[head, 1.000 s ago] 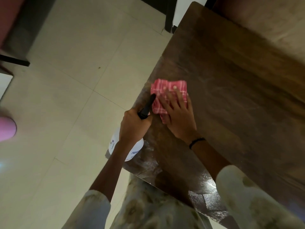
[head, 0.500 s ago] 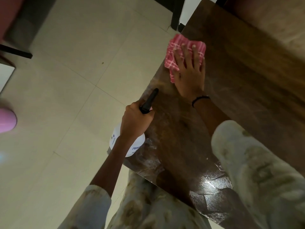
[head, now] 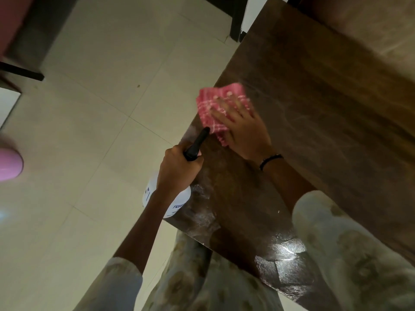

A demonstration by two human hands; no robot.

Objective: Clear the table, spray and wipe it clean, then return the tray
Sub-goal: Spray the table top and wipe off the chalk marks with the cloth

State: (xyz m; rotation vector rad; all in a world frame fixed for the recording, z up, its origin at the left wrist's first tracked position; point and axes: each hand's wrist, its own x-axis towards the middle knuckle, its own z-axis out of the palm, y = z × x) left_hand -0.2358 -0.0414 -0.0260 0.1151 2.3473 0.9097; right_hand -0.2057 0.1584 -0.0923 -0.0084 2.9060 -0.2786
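Observation:
A dark wooden table (head: 325, 135) fills the right half of the head view, its near corner wet and shiny. My right hand (head: 244, 129) lies flat on a red-and-white checked cloth (head: 213, 104), pressing it onto the table near the left edge. My left hand (head: 177, 169) grips a white spray bottle (head: 179, 203) by its neck; the bottle's black nozzle (head: 197, 144) points toward the cloth. The bottle hangs just off the table's left edge. No tray is in view.
Pale tiled floor (head: 101, 108) lies left of the table. A dark furniture leg (head: 237, 21) stands near the table's far corner. A pink object (head: 9, 163) shows at the left border. Dark furniture sits at the top left.
My right hand pushed the cloth away along the table's left edge, then drew it back toward the spray nozzle. The left hand and bottle stayed in place.

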